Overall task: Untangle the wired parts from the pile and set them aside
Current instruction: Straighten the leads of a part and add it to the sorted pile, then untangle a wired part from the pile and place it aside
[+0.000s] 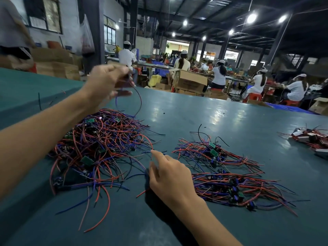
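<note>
one tangled pile (99, 148) of red, blue, black wires and green boards (87, 160), left on table (213, 112). left hand (106, 82) pinches a wire (139, 100) above it. right hand (170, 176) half-curled at its edge, grip unclear.

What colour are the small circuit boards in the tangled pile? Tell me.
Green; the circuit boards show best in the head view.

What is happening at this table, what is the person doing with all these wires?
A person is sorting wired parts on a green table. The left hand holds one wired part lifted above the big tangled pile. The right hand touches loose wires at the pile's edge. Two smaller bundles lie aside to its right.
</note>
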